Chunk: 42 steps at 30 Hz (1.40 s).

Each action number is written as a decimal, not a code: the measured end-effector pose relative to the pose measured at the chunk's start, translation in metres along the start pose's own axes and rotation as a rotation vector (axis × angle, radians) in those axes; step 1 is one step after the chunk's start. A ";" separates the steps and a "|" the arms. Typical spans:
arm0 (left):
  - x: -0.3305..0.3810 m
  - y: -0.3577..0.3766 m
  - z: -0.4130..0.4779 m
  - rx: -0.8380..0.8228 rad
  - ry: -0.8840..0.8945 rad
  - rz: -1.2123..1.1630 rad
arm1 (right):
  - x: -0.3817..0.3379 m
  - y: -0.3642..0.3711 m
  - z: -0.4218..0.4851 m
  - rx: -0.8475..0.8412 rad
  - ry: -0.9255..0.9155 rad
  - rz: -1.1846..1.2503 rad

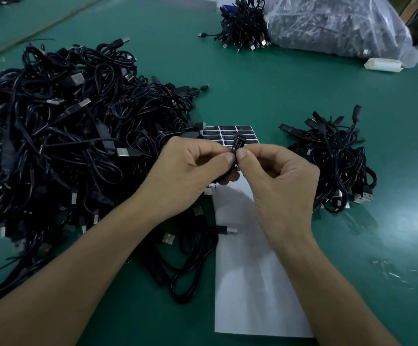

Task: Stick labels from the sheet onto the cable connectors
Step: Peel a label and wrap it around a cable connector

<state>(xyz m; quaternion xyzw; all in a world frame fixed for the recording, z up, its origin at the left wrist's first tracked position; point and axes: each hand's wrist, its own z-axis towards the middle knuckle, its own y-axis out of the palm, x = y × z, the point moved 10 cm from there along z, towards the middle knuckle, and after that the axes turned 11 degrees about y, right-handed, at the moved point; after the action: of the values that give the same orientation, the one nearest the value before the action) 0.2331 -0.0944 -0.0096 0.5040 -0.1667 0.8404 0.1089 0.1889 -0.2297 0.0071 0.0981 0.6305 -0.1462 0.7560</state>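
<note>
My left hand (190,168) grips a black cable connector (235,168), mostly hidden under my fingers. Between thumb and forefinger, my right hand (280,176) pinches a small black label (238,144) with pale print, standing upright at the connector's top. Both thumbs meet at the label's lower end. Behind my hands lies the label sheet (230,133), with rows of black labels on its far part. Its white backing (248,283) runs bare toward me between my forearms.
A large tangled heap of black USB cables (60,136) fills the left of the green table (265,91). A smaller bundle (337,168) lies right of my hands. At the back right are another bundle (243,28), a clear plastic bag (340,28) and a white roll (382,64).
</note>
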 end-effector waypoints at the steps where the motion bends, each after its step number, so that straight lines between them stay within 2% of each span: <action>1: -0.001 0.000 0.000 0.004 -0.002 -0.012 | 0.000 0.000 0.000 -0.001 0.000 0.003; 10: -0.001 0.001 -0.001 0.005 -0.019 -0.033 | 0.004 -0.005 0.000 0.023 0.041 0.063; 22: 0.000 0.000 -0.002 0.009 -0.028 -0.006 | 0.002 0.000 0.001 -0.018 0.012 -0.001; 30: -0.003 -0.001 -0.001 0.017 -0.060 -0.001 | -0.015 -0.006 -0.001 0.060 -0.189 -0.285; 34: -0.003 0.000 -0.002 0.006 -0.057 0.018 | -0.016 -0.005 0.000 0.052 -0.220 -0.337; 42: -0.001 -0.001 -0.002 0.027 -0.047 0.102 | -0.012 0.003 0.006 -0.103 -0.241 -0.523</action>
<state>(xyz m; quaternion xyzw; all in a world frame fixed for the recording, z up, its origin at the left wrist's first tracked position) 0.2325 -0.0924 -0.0111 0.5157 -0.1834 0.8351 0.0551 0.1931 -0.2279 0.0203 -0.1242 0.5466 -0.3146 0.7661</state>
